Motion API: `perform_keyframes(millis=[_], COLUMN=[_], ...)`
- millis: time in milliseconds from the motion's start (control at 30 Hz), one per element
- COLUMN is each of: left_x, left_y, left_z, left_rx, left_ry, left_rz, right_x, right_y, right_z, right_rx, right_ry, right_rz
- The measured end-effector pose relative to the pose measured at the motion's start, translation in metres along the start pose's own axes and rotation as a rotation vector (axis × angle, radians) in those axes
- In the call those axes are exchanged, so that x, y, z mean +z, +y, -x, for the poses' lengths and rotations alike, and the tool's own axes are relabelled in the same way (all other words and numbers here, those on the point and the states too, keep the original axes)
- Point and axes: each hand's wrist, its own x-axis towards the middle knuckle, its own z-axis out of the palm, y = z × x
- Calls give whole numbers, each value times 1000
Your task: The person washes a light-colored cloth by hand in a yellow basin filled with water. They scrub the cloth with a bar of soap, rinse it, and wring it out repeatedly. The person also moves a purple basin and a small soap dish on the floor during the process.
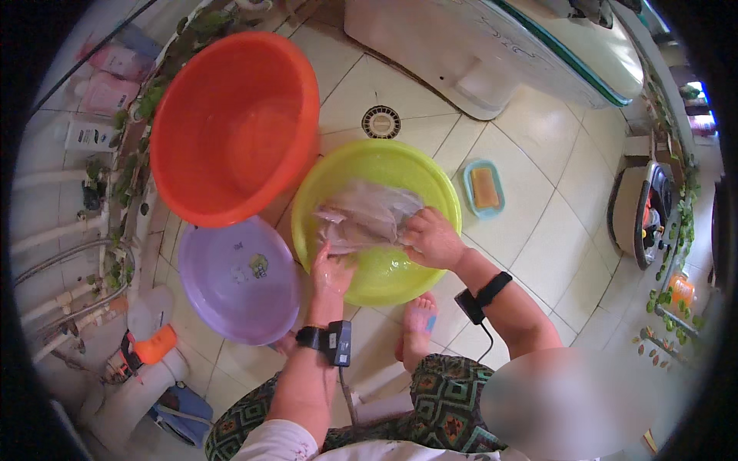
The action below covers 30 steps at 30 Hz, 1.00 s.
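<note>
A wet, pale greyish-pink cloth [369, 210] lies bunched in a yellow-green plastic basin [377, 291] on the tiled floor. My right hand [432, 239] grips the right end of this cloth, its fingers curled around the fabric. At the cloth's lower left edge is my left hand [333, 271], reaching in over the basin's near left rim. Its fingertips meet the fabric and are partly hidden, so whether they pinch it is unclear. Just right of the basin, a bar of yellow-brown soap [485, 188] rests in a light blue soap dish [477, 214].
An orange-red basin [236, 127] tilts at the upper left, overlapping a lavender basin [239, 282]. Beyond the yellow-green basin is a round floor drain [381, 122]. A white tub-like fixture [415, 46] stands at the back. To the right sits a container [631, 213] with bottles.
</note>
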Motion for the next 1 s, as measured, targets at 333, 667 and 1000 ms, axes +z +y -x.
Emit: perform_keyframes(millis=[333, 667, 1000], left_x=[29, 37, 30], left_y=[-23, 7, -15], left_z=[-24, -32, -12], left_rx=[263, -127, -6], left_ry=[102, -347, -562], left_rz=[-428, -108, -66], right_x=[54, 28, 10], right_y=[-4, -57, -99], right_z=[-43, -37, -59], right_rx=[416, 158, 378], right_ry=[-250, 117, 63], right_rz=[-4, -599, -231])
